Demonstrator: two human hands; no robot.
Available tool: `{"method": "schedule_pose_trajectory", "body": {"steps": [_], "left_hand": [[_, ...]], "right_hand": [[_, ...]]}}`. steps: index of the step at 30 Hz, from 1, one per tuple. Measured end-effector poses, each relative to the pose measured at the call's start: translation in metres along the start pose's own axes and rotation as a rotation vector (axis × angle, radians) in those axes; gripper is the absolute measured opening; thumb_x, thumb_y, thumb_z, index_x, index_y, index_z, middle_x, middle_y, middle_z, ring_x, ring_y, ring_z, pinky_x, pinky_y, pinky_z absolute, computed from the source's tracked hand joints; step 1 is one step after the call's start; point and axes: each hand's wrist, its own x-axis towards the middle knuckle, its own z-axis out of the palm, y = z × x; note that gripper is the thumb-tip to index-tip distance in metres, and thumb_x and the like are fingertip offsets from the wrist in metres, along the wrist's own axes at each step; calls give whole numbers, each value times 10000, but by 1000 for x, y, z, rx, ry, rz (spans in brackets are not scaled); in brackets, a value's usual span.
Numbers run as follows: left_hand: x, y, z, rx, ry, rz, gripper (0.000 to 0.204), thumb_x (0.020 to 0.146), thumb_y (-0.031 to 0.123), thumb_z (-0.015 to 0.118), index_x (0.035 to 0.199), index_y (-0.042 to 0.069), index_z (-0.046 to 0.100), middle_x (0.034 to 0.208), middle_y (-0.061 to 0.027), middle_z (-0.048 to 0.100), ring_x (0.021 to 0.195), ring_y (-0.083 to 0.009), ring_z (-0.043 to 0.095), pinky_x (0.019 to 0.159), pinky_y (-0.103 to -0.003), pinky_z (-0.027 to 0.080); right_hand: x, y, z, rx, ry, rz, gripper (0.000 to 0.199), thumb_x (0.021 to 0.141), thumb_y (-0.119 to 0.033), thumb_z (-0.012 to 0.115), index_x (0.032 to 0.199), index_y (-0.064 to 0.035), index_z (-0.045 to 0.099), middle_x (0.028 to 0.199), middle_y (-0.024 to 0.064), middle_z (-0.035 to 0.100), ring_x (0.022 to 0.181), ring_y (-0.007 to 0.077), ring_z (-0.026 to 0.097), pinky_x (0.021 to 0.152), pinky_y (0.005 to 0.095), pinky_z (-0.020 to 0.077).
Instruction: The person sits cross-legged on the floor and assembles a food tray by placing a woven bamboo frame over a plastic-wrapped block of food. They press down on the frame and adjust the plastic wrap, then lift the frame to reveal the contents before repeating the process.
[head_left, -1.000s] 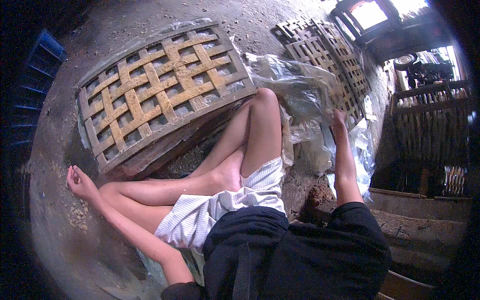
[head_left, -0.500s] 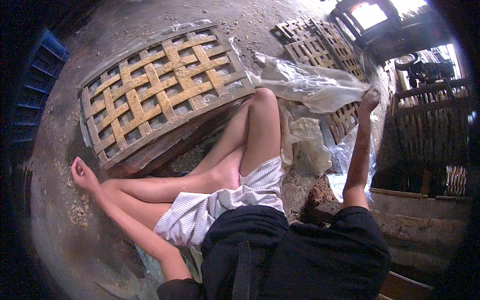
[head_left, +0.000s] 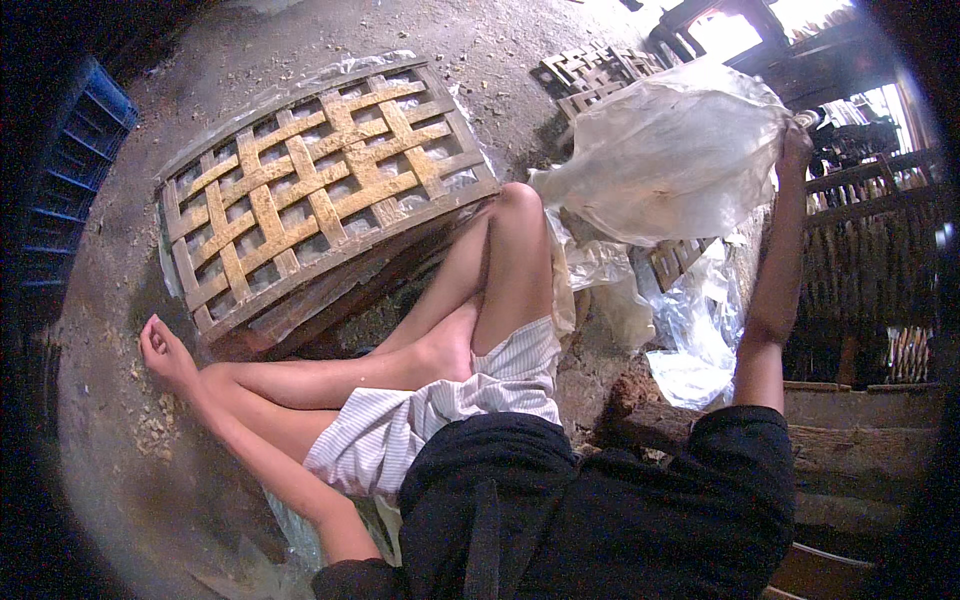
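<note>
A cloudy, translucent plastic sheet (head_left: 670,155) hangs spread out at the upper right, gripped at its far right corner by my right hand (head_left: 795,145), whose arm is stretched out. My left hand (head_left: 165,352) is held near my left knee with its fingers curled in; nothing shows in it. In front of my crossed legs lies a woven wooden lattice panel (head_left: 320,185), its slats coated with yellowish crumbs. It rests on a dark wooden support (head_left: 350,290), with clear plastic (head_left: 340,70) showing around the panel's far edge.
More lattice panels (head_left: 590,75) lie beyond the sheet, partly covered by it. Crumpled clear plastic (head_left: 700,330) is heaped to my right, near a rough brown log (head_left: 650,425). Blue crates (head_left: 85,160) stand at far left. Pale crumbs (head_left: 155,425) are scattered on the floor by my left arm.
My right hand has swung outward and up to the right, pulling the plastic sheet from a bunched strip into a wide, billowing spread. My left hand stays almost where it was.
</note>
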Motion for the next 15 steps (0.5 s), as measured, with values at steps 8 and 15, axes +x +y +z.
{"method": "schedule_pose_trajectory", "body": {"steps": [8,15], "left_hand": [[-4,16,0,139,14,104,305,1049,305,649,1189,46,729,1150,-106,710,974,-215,686,823,-353,551],[-13,21,1,106,5,69,310,1053,313,640,1174,44,735,1121,-117,706,953,-215,678,806,-348,549]], "right_hand": [[42,-94,61,279,54,335,301,1021,-158,566,1232,10,699,1097,114,733,1023,231,680,963,356,527],[38,-96,59,95,-48,299,253,996,-142,560,1170,6,670,1003,139,722,917,270,691,840,390,541]]}}
